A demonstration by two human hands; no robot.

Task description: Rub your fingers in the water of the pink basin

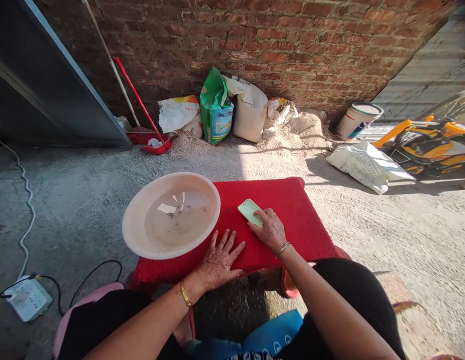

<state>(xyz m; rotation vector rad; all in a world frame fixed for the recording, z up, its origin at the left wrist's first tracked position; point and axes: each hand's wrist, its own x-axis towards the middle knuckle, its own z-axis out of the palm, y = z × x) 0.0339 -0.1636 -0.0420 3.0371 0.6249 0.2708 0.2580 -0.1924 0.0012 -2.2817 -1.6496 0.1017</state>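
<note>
A red cloth (288,200) with a plush look covers a low, flat-topped support in front of me. My left hand (219,257) lies flat on its near edge, fingers spread, close to the basin's rim. Wrapped around one end of a pale green scrubbing brush (249,210), my right hand (270,230) holds it against the cloth. The brush has a small hole at its far end; its underside is hidden. On the left part of the cloth stands a wide pale pink basin (132,220) holding cloudy water with dark bits in it.
A power strip (29,297) with cables lies at left. Against the brick wall are a red dustpan (157,145), a green bag (213,110), a whitish sack (251,112) and a bucket (358,122). Another sack (367,165) lies near a yellow-orange bike (431,145).
</note>
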